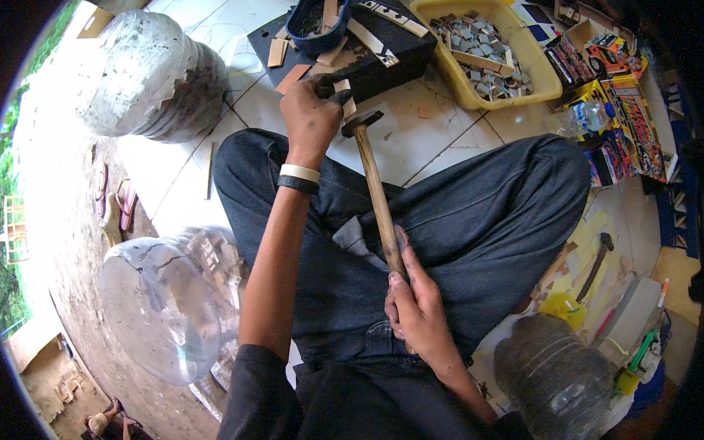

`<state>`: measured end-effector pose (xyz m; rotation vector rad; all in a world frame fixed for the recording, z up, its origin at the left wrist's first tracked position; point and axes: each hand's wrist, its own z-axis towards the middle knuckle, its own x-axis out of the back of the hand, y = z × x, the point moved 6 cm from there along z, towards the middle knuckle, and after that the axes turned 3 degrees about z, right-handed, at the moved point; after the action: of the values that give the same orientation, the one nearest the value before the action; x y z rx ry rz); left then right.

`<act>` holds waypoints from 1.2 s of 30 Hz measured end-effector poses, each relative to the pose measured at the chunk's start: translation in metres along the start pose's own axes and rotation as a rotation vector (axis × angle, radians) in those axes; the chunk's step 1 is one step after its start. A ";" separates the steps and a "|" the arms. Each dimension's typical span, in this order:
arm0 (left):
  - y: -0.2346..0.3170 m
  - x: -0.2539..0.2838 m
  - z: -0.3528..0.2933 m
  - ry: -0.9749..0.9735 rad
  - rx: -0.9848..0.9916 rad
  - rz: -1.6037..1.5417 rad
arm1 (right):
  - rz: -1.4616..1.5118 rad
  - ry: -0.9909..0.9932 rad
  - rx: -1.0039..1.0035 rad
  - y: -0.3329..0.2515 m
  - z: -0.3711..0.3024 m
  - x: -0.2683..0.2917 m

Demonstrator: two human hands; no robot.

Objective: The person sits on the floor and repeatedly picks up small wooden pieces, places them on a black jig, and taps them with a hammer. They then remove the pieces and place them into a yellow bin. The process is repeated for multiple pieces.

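My right hand (415, 305) is wrapped round the lower handle of a hammer (376, 188). Its wooden shaft slants up and away, and the dark head is beside my left hand. My left hand (310, 117) is closed, with thumb and fingers at a small flat tan wooden piece (346, 105) by the front edge of a dark block (397, 63). On that block stand a blue tub (320, 43) holding wooden pieces, a dark-and-white patterned strip (373, 42) and loose tan pieces. An orange-brown piece (291, 78) lies just beyond my left hand.
A yellow basin (545, 85) of small grey pieces stands at the far right, near printed boxes (635, 125) and a water bottle (593, 116). Cut plastic containers (149, 76) (161, 312) are on the left. Another hammer (595, 267) lies right; sandals (127, 204) lie left.
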<state>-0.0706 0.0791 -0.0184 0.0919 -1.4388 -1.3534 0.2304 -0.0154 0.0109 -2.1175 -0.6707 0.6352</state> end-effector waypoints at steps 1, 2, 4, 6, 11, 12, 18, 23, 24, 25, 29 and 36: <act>0.000 0.000 0.000 -0.010 0.009 0.006 | -0.015 -0.012 0.001 0.000 0.001 0.000; 0.000 0.001 0.001 -0.019 0.018 0.011 | -0.031 -0.024 0.003 -0.001 0.003 0.000; 0.000 0.001 0.001 -0.040 0.047 0.013 | -0.019 -0.033 -0.017 -0.001 0.004 0.002; 0.000 0.001 0.001 -0.064 0.084 0.015 | -0.008 -0.041 -0.029 -0.001 0.004 0.002; 0.007 0.003 -0.002 -0.012 0.036 -0.047 | 0.012 -0.034 -0.050 -0.005 0.003 -0.002; 0.007 0.004 -0.002 -0.004 0.026 -0.053 | 0.022 -0.018 -0.062 -0.005 0.003 -0.002; 0.002 0.003 0.002 0.003 0.022 0.023 | 0.031 -0.001 -0.034 -0.008 0.006 -0.004; -0.001 0.000 0.005 -0.034 -0.028 0.006 | 0.022 0.009 -0.031 -0.006 0.006 0.000; -0.002 -0.001 0.005 -0.038 -0.044 -0.005 | 0.002 0.012 -0.010 -0.008 0.007 0.001; 0.000 0.000 0.007 -0.015 -0.088 0.009 | -0.018 0.015 0.000 -0.009 0.007 0.003; 0.002 0.001 0.010 0.006 -0.116 -0.003 | -0.076 -0.006 -0.021 -0.011 0.008 0.004; 0.001 0.000 0.006 -0.047 0.033 -0.102 | -0.094 0.017 -0.028 -0.013 0.007 0.006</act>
<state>-0.0739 0.0837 -0.0163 0.1579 -1.5132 -1.4232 0.2273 -0.0009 0.0167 -2.1019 -0.7684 0.5583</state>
